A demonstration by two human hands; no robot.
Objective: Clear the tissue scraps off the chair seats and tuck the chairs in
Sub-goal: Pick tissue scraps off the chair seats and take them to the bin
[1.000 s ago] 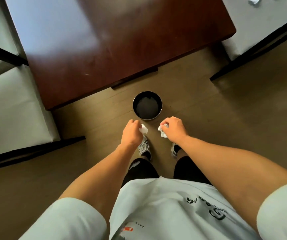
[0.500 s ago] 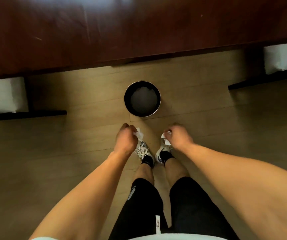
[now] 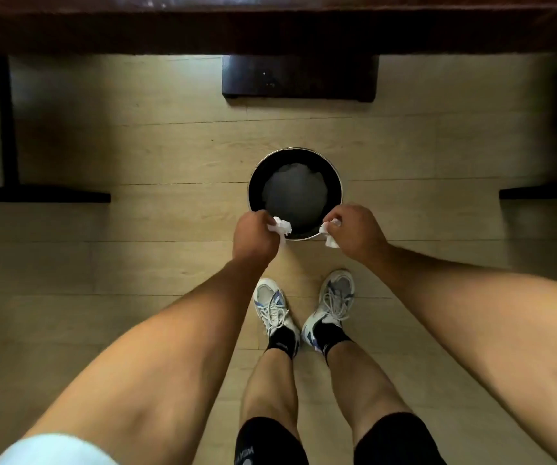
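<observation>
A round black waste bin with a dark liner stands on the wooden floor just in front of my feet. My left hand is closed on a crumpled white tissue scrap at the bin's near left rim. My right hand grips another white tissue scrap at the near right rim. Both scraps hang over the bin's edge. Dark chair frames show at the far left and far right; their seats are mostly out of view.
The dark wooden table edge runs across the top, with its dark base block on the floor behind the bin. My white sneakers stand close to the bin. Pale wooden floor spreads either side.
The view has tilted further down and closer to the floor. Both hands have moved forward with their scraps, from above my shoes to the bin's near rim.
</observation>
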